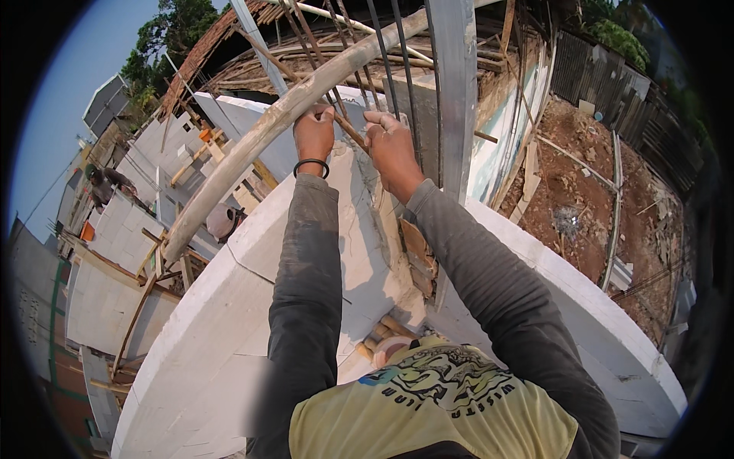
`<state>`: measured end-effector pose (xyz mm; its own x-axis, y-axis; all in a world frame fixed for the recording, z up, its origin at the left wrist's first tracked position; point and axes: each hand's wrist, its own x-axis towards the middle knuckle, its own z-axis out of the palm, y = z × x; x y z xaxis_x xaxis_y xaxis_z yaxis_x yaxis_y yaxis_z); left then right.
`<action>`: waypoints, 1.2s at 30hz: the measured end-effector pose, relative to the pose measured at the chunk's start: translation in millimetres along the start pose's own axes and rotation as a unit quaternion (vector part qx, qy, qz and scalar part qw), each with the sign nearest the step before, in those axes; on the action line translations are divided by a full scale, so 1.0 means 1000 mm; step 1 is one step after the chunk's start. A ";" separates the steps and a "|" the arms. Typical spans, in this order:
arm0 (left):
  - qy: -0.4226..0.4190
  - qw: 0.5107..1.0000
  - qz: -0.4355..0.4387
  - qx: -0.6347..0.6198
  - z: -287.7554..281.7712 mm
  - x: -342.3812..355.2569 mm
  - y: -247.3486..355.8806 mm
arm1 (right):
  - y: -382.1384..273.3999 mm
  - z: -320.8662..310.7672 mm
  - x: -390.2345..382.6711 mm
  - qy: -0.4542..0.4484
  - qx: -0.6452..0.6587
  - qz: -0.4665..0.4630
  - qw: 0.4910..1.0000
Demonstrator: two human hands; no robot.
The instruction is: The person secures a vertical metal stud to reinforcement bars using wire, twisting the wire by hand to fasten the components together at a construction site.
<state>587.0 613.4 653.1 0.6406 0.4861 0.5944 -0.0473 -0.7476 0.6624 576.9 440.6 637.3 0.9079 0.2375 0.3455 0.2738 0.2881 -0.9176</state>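
My left hand [314, 139] is raised close under a thick pale wooden pole [267, 134] that slants across the view. Its fingers are closed, and what they pinch is hidden. To its right, my right hand [391, 153] has curled fingers closed at the lower end of a thin brown stick [350, 131], which passes by my left fingertips. Dark steel rebars [401, 61] stand upright just beyond both hands. Below them, rough mortar [390, 268] runs down the corner where white block walls meet.
A grey metal post [456, 92] stands right of my right hand. A curved white block wall [206, 306] sweeps left, and another wall top [604, 314] extends right. Down left are a person [107, 187] and a pale cap [223, 220]. Bare earth [589, 183] lies far below right.
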 end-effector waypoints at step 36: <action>0.136 0.982 -0.011 0.132 0.058 0.022 0.042 | -0.004 -0.044 -0.031 -0.032 0.012 0.022 0.999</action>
<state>644.1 566.6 667.7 0.4085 0.5803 0.7045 0.1879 -0.8088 0.5572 561.9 391.7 621.4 0.8963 0.3100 0.3170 0.2250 0.2981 -0.9276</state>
